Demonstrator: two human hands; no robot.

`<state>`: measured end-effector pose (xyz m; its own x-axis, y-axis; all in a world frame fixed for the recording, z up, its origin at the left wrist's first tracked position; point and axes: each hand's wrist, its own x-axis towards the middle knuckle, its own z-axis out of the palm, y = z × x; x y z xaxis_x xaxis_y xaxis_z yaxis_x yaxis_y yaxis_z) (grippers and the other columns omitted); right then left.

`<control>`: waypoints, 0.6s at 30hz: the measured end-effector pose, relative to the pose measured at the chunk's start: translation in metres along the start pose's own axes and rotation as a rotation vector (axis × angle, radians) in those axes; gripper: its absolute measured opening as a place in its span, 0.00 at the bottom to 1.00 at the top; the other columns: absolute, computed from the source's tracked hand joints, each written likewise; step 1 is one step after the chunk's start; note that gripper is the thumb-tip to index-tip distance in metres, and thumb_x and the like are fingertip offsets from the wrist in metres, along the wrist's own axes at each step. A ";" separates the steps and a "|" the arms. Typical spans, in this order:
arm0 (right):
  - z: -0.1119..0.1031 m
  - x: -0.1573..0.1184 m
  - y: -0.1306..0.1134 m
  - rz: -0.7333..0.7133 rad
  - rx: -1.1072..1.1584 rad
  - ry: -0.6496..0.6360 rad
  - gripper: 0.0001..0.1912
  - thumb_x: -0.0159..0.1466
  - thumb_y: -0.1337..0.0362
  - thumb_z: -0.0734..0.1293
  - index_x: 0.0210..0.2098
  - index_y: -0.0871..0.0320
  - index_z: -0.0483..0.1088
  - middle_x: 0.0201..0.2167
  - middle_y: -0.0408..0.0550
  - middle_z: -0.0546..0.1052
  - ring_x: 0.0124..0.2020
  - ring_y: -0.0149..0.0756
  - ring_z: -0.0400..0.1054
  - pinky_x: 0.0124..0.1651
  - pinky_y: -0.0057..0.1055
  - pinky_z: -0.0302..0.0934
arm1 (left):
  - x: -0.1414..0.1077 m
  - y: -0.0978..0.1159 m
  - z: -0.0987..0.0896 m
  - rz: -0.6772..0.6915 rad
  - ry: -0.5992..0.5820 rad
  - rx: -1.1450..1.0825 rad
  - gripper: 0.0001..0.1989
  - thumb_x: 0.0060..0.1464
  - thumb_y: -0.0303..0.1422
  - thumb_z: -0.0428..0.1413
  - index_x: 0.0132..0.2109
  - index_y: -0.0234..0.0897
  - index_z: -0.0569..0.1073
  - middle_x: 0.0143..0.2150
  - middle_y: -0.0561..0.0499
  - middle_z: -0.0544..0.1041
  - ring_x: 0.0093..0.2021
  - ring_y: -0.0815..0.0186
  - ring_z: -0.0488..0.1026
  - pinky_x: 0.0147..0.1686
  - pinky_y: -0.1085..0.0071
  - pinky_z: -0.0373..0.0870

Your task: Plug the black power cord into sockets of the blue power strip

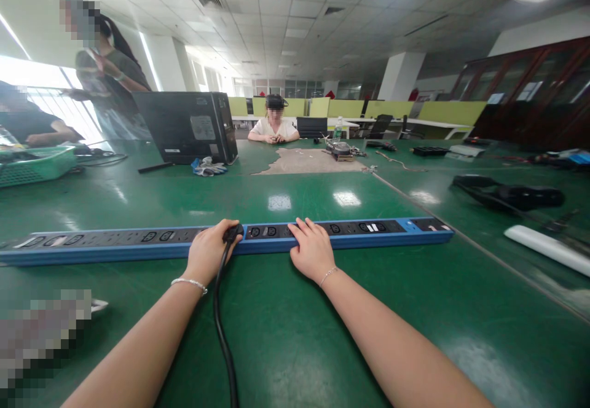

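I have my left hand (pixel 209 253) closed around a black moulded plug (pixel 234 232) at the top face of the strip; I can't tell how far it is seated. A thick black cable (pixel 221 322) drops from it towards the near edge of the view. My right hand (pixel 314 249) is open, fingers spread on the same long blue-edged power strip (pixel 267 247) with black sockets, to the right of the plug. The strip lies flat, running across the glossy green table (pixel 276 309) in front of me.

Further out to the right I see a blurred black object (pixel 511 194) and, nearer me, a long white bar (pixel 548 248). Beyond the strip to the left stands a black computer case (pixel 184 128), with blue-and-white gloves (pixel 209 167) by its base and a green plastic basket (pixel 41 168) farther left. Across the table sits a person in a white top (pixel 274 130).
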<state>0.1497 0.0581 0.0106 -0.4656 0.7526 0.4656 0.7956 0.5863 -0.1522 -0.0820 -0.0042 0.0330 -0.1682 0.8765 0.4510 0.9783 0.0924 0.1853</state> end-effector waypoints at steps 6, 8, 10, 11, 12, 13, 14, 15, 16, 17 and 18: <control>0.001 0.000 0.000 0.000 -0.001 0.011 0.27 0.54 0.66 0.60 0.55 0.55 0.64 0.58 0.49 0.64 0.60 0.42 0.51 0.59 0.39 0.42 | -0.001 -0.003 0.001 0.036 -0.009 0.002 0.19 0.54 0.45 0.46 0.48 0.42 0.67 0.39 0.48 0.78 0.41 0.59 0.74 0.42 0.66 0.67; 0.001 0.000 0.001 0.000 0.002 0.015 0.27 0.54 0.66 0.60 0.54 0.55 0.64 0.58 0.49 0.64 0.60 0.42 0.51 0.59 0.38 0.43 | -0.001 -0.005 0.002 0.047 -0.011 -0.013 0.19 0.54 0.45 0.46 0.48 0.42 0.67 0.40 0.48 0.77 0.42 0.59 0.74 0.42 0.66 0.67; 0.002 0.000 0.001 0.000 0.004 0.022 0.27 0.54 0.66 0.60 0.54 0.55 0.64 0.58 0.48 0.64 0.60 0.42 0.51 0.59 0.38 0.43 | 0.000 -0.007 0.003 0.059 -0.011 -0.029 0.19 0.54 0.45 0.46 0.48 0.41 0.67 0.40 0.47 0.77 0.42 0.59 0.74 0.43 0.66 0.67; 0.002 0.000 0.001 0.000 0.005 0.026 0.27 0.54 0.66 0.60 0.54 0.55 0.64 0.58 0.48 0.64 0.60 0.42 0.51 0.59 0.38 0.42 | 0.000 -0.008 0.004 0.064 -0.009 -0.038 0.19 0.54 0.45 0.46 0.48 0.41 0.67 0.41 0.48 0.77 0.42 0.59 0.74 0.43 0.66 0.67; 0.002 0.000 0.001 -0.001 0.005 0.029 0.27 0.54 0.66 0.60 0.54 0.55 0.64 0.58 0.48 0.64 0.60 0.42 0.51 0.59 0.39 0.42 | 0.000 -0.009 0.005 0.069 -0.006 -0.046 0.19 0.54 0.45 0.46 0.48 0.41 0.67 0.41 0.48 0.77 0.43 0.60 0.74 0.43 0.66 0.67; 0.002 0.000 0.001 -0.002 0.005 0.030 0.27 0.54 0.66 0.60 0.54 0.55 0.64 0.58 0.48 0.64 0.60 0.42 0.51 0.59 0.39 0.42 | 0.001 -0.010 0.005 0.072 -0.004 -0.054 0.19 0.54 0.45 0.46 0.48 0.41 0.67 0.42 0.48 0.77 0.43 0.60 0.74 0.44 0.66 0.67; 0.002 0.000 0.000 -0.002 0.005 0.031 0.27 0.54 0.66 0.60 0.55 0.55 0.64 0.58 0.48 0.64 0.60 0.42 0.51 0.59 0.39 0.42 | 0.000 -0.010 0.006 0.075 -0.001 -0.061 0.19 0.54 0.45 0.46 0.48 0.41 0.67 0.42 0.48 0.77 0.43 0.60 0.74 0.44 0.66 0.67; 0.002 0.000 0.000 -0.002 0.004 0.031 0.27 0.54 0.66 0.60 0.55 0.55 0.64 0.58 0.48 0.64 0.60 0.42 0.51 0.59 0.39 0.42 | 0.000 -0.011 0.006 0.076 0.002 -0.066 0.19 0.54 0.45 0.46 0.48 0.41 0.67 0.42 0.48 0.77 0.43 0.60 0.73 0.44 0.66 0.67; 0.002 0.000 0.000 -0.001 0.004 0.029 0.27 0.54 0.66 0.60 0.55 0.55 0.64 0.58 0.48 0.64 0.60 0.42 0.51 0.59 0.39 0.42 | 0.000 -0.011 0.007 0.077 0.006 -0.070 0.19 0.54 0.45 0.46 0.47 0.41 0.68 0.42 0.48 0.77 0.43 0.60 0.73 0.44 0.66 0.67; 0.002 0.000 0.000 -0.001 0.003 0.028 0.27 0.54 0.66 0.60 0.55 0.55 0.64 0.58 0.48 0.64 0.60 0.42 0.51 0.59 0.39 0.42 | 0.000 -0.010 0.007 0.078 0.012 -0.071 0.19 0.53 0.46 0.46 0.47 0.40 0.68 0.42 0.47 0.77 0.43 0.60 0.73 0.44 0.66 0.67; 0.002 0.000 0.000 -0.002 0.003 0.027 0.27 0.54 0.66 0.60 0.55 0.55 0.64 0.58 0.48 0.64 0.60 0.42 0.51 0.59 0.38 0.42 | -0.001 -0.009 0.007 0.077 0.021 -0.069 0.20 0.53 0.46 0.46 0.47 0.40 0.68 0.42 0.47 0.77 0.43 0.59 0.73 0.44 0.65 0.66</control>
<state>0.1492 0.0590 0.0090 -0.4566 0.7430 0.4893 0.7933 0.5890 -0.1541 -0.0898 -0.0022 0.0247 -0.0956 0.8696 0.4845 0.9781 -0.0084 0.2081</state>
